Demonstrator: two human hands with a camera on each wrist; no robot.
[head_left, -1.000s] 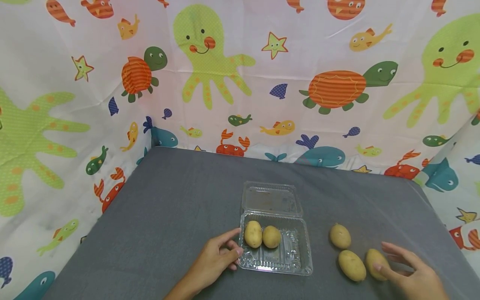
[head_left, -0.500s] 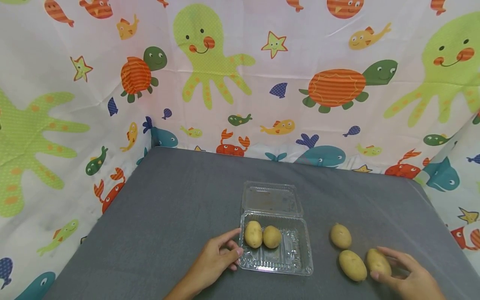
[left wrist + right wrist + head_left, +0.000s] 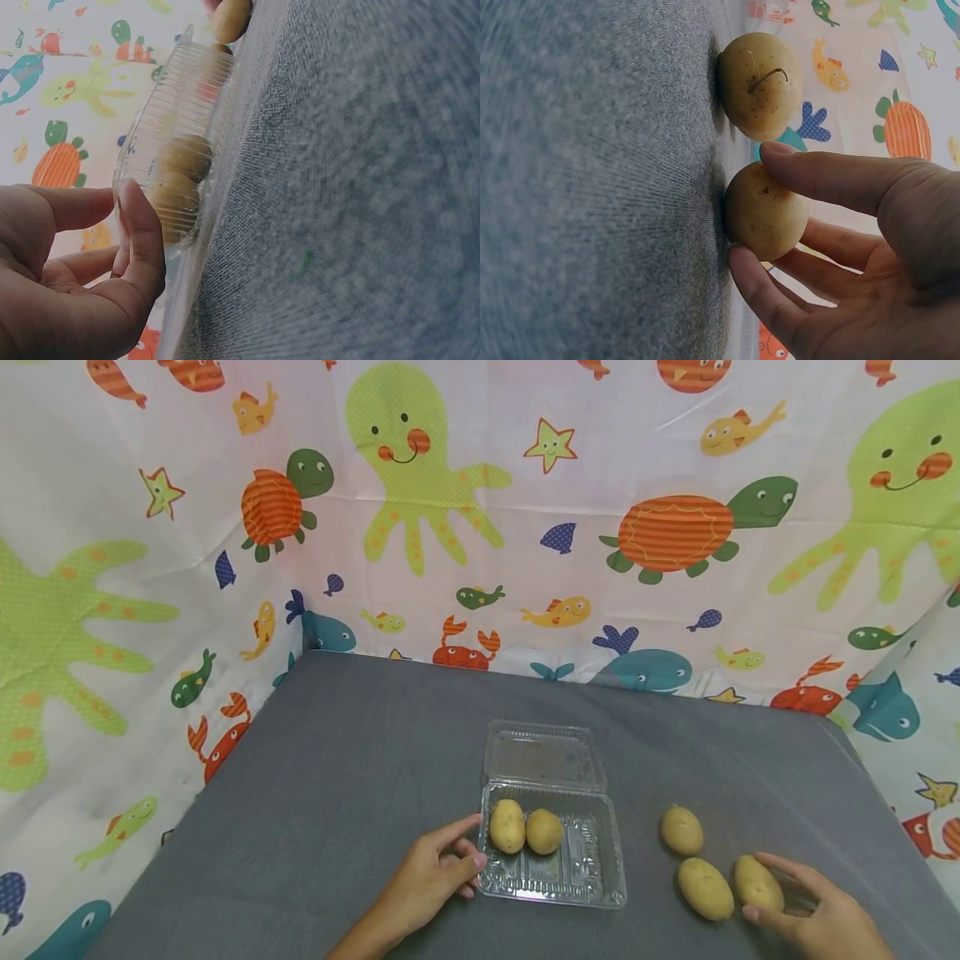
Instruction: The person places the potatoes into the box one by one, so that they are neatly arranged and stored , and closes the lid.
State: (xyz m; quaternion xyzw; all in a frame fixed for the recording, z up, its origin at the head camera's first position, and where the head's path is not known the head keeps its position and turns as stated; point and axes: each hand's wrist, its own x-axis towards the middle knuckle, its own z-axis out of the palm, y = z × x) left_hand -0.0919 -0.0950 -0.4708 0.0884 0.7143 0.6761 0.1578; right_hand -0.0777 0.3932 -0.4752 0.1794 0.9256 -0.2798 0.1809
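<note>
A clear plastic clamshell container (image 3: 596,860) lies with its lid (image 3: 542,756) folded back, away from me. Two potatoes sit side by side in the left half of its base, an oval one (image 3: 507,827) and a rounder one (image 3: 543,832). My left hand (image 3: 427,885) pinches the container's left rim between thumb and fingers. At the right, my right hand (image 3: 828,914) grips a potato (image 3: 757,885), thumb on the near side and fingers on the far side; the right wrist view shows this potato (image 3: 765,214) low against the cloth.
Two more loose potatoes lie between the container and my right hand: one farther back (image 3: 681,831), one nearer (image 3: 705,890), close beside the gripped one. Grey cloth (image 3: 360,760) covers the table. A curtain printed with sea animals (image 3: 510,543) hangs behind and along both sides.
My right hand has moved slightly left, and its thumb and fingers have closed around the rightmost potato. My left hand and the container have stayed in place.
</note>
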